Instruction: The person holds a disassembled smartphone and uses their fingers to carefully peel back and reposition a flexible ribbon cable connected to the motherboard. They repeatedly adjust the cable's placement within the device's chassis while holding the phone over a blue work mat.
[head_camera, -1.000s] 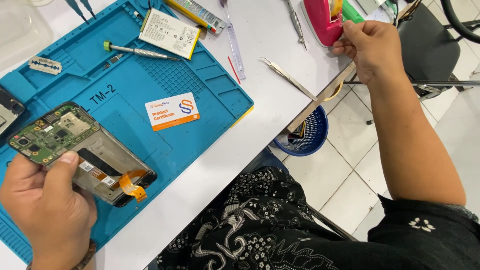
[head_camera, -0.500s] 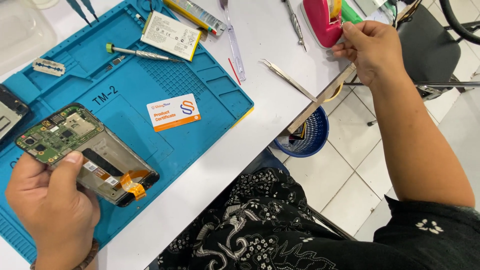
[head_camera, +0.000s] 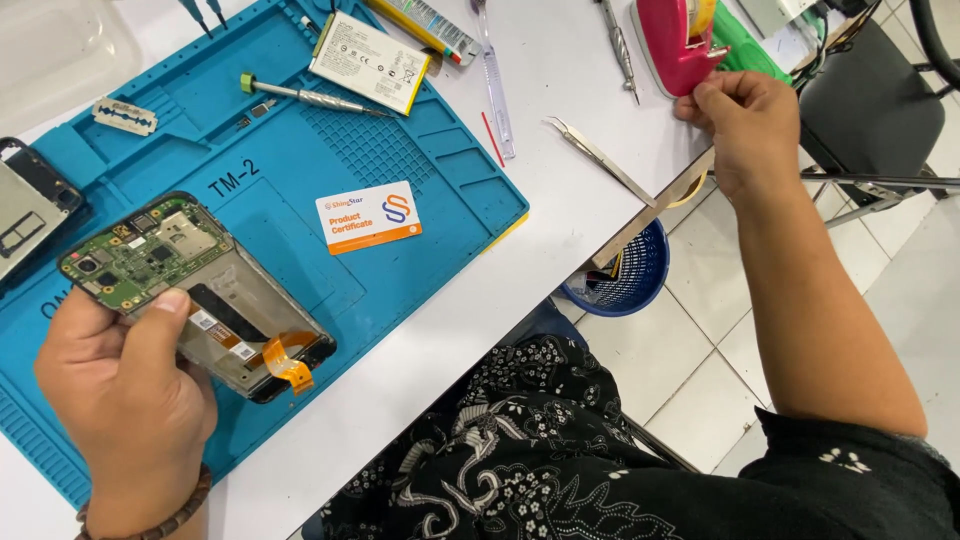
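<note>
My left hand (head_camera: 120, 390) grips an opened phone (head_camera: 200, 295) with its green circuit board and an orange flex cable exposed, held just above the blue work mat (head_camera: 330, 150). My right hand (head_camera: 745, 125) reaches to the far right edge of the table, its fingertips pinched at the front of a pink tape dispenser (head_camera: 675, 45) with a yellow tape roll. What the fingers pinch is too small to make out.
On the mat lie a phone battery (head_camera: 370, 62), a screwdriver (head_camera: 310, 96), a razor blade (head_camera: 125, 117), a white and orange card (head_camera: 368, 216) and another phone part (head_camera: 30, 210). Tweezers (head_camera: 600, 158) rest on the white table. A blue basket (head_camera: 625, 280) stands on the floor.
The view has shifted slightly. My left hand has kept hold of the phone, and my right hand has stayed at the tape dispenser.
</note>
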